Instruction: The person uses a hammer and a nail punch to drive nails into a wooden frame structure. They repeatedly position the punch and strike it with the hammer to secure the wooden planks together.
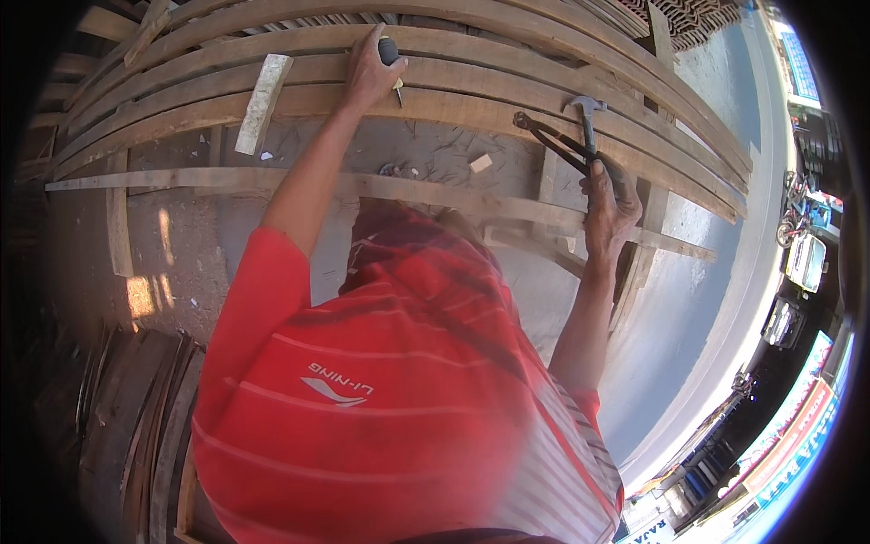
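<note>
The right hand's (612, 213) grip is closed on dark pincers (564, 148), at the right of the slatted surface (458, 107). A hammer (589, 122) is beside them; whether this grip holds it too, I cannot tell well. The left hand's (367, 77) grip is closed around a dark-handled pointed tool (389, 51). Further left, a pale wood piece (263, 104) overhangs the near edge. A gap separates this edge from a narrow plank (435, 192).

Hands (613, 216) over wooden slats (453, 106), pincers (560, 140) gripped, hammer (588, 118)
</note>
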`<state>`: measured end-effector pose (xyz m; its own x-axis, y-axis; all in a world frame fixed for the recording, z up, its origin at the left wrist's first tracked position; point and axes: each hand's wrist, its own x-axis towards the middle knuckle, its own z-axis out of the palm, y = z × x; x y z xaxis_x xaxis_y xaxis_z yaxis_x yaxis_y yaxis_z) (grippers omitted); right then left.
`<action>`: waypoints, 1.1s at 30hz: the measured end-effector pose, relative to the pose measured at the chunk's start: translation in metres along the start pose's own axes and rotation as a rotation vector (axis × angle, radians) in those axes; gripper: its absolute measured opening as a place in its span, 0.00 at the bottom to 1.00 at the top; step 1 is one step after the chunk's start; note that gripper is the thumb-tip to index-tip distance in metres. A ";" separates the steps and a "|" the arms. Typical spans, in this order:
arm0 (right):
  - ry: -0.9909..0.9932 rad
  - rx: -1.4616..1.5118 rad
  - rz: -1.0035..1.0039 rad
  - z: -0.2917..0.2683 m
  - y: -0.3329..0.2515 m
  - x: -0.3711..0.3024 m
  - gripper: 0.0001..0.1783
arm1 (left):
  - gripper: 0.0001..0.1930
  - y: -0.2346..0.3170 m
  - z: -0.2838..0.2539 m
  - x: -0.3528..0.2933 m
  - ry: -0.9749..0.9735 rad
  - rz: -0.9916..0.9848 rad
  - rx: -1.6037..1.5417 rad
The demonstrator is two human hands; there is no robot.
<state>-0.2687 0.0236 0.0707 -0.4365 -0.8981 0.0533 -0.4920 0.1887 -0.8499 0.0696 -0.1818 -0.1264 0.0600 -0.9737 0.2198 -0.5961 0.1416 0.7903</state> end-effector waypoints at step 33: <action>-0.387 0.129 -0.285 0.008 0.002 -0.015 0.22 | 0.12 0.190 -0.029 -0.172 -0.436 0.023 -0.338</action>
<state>-0.2572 0.0346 0.0639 0.0259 -0.9930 0.1154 -0.4432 -0.1149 -0.8890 -0.0311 0.0176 0.0027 -0.3298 -0.9433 0.0384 -0.2984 0.1427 0.9437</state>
